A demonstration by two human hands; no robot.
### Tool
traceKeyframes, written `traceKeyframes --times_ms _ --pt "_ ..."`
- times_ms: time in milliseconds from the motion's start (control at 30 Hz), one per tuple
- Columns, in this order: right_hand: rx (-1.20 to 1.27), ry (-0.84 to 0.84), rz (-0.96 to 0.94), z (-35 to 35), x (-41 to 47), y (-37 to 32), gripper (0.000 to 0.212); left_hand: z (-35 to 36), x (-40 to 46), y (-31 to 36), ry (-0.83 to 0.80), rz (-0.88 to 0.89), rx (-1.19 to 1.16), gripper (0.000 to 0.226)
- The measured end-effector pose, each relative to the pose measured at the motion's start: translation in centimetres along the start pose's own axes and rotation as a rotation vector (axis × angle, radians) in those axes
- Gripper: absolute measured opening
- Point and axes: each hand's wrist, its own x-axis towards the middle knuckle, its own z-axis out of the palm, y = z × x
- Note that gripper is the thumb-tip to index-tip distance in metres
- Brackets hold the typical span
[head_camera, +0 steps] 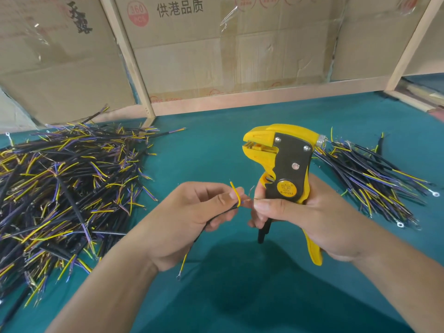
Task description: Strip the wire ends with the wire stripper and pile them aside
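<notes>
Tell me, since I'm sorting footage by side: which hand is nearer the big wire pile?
Left. The left hand, pinching a wire, sits just right of the big pile; the right hand, gripping the stripper, is farther right.

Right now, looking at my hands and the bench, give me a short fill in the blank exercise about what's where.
1. The right hand grips the yellow and black wire ____.
2. The left hand pinches a wire whose upturned end is ____ in colour.
3. The larger wire pile lies to the ____ of both hands.
4. The table cover is ____.

Missing words: stripper; yellow; left; green
</notes>
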Motion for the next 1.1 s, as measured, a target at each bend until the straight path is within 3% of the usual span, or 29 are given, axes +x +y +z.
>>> traceKeyframes --times_ms 67,300,433,600,867,1100 --pt "-0.023 -0.005 -0.01 0.0 0.0 -0.2 0.014 -0.2 0.0 0.0 0.006 0.055 0.056 0.033" --pt "-0.065 -0.004 0.0 0.2 -0.1 -0.2 0.011 -0.3 -0.3 0.6 -0.053 0.137 0.121 0.014" --pt "-0.064 -0.01 -0.007 0.1 -0.1 -0.1 0.012 0.4 0.0 0.4 0.131 0.162 0.162 0.011" --pt "-0.045 -0.023 0.007 0.2 -0.1 0.1 0.011 1.1 0.2 0.3 0.319 0.335 0.293 0.012" --pt "0.357 -0.155 0.204 0.7 -0.3 0.8 0.013 0.3 -0.5 1.2 0.472 0.606 0.371 0.009" --pt "0.445 -0.283 0.291 0.5 -0.2 0.4 0.021 0.0 -0.4 1.1 0.452 0.62 0.378 0.008"
